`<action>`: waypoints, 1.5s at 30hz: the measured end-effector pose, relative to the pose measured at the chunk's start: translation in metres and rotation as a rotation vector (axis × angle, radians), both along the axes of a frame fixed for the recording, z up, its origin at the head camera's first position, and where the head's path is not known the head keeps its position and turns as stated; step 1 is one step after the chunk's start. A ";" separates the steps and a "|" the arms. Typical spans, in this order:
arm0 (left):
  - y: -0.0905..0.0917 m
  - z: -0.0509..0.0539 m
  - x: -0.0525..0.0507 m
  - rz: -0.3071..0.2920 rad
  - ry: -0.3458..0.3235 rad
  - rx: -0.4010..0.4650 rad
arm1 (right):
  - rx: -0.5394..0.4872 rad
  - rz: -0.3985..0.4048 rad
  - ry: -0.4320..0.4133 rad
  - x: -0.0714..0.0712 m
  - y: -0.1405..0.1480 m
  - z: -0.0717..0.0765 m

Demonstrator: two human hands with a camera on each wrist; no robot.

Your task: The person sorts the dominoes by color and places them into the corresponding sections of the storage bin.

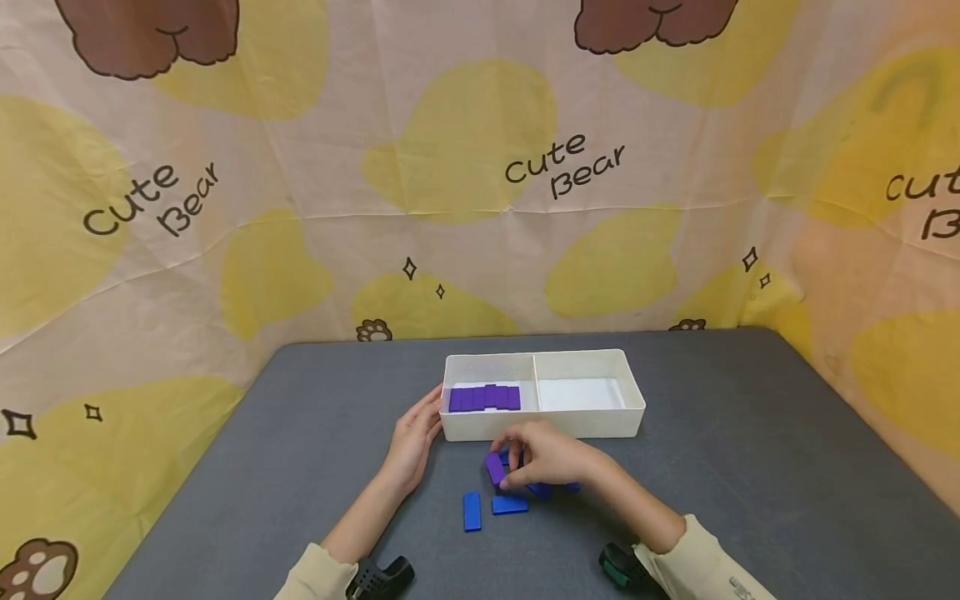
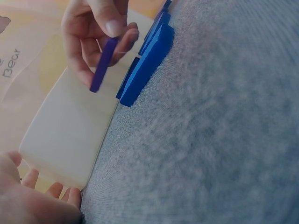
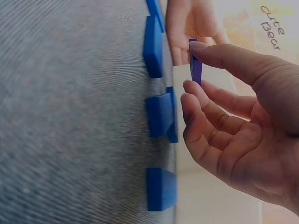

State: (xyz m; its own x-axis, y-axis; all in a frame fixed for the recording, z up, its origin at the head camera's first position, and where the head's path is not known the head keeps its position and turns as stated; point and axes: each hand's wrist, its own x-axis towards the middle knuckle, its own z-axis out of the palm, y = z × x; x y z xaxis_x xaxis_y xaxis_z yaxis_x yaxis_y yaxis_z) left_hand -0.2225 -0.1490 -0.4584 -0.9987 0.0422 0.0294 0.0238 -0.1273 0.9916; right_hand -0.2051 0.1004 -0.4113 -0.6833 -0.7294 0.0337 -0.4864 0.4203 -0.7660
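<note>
My right hand (image 1: 553, 454) pinches a purple rectangular block (image 1: 495, 469) between thumb and fingertips, in front of a white two-part box (image 1: 540, 427). In the right wrist view the purple block (image 3: 195, 63) is held clear of the table, seen edge-on. The left hand (image 1: 410, 443) touches the box's left end with its fingers extended; in the left wrist view its fingertips (image 2: 55, 189) lie along the box wall. Several purple blocks (image 1: 483, 398) stand side by side in the left compartment. Blue blocks (image 1: 472, 511) lie on the table under and beside the right hand, which partly hides some.
The box's right compartment (image 1: 581, 393) shows its white floor. Another blue block (image 1: 510, 505) lies just in front of the right hand. The dark grey table (image 1: 300, 467) extends to both sides, with a patterned cloth (image 1: 457, 250) hanging behind it.
</note>
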 end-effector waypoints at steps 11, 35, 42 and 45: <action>0.001 0.001 -0.001 0.009 -0.013 0.001 | -0.021 -0.037 0.002 -0.001 0.010 0.017; 0.000 0.001 0.000 0.007 -0.017 0.009 | -0.038 -0.168 0.093 -0.010 0.021 0.046; -0.001 0.000 -0.001 0.009 -0.019 0.007 | -0.027 -0.197 0.119 -0.019 0.025 0.053; -0.001 0.000 -0.001 0.006 -0.016 0.007 | -0.026 -0.227 0.115 -0.024 0.028 0.055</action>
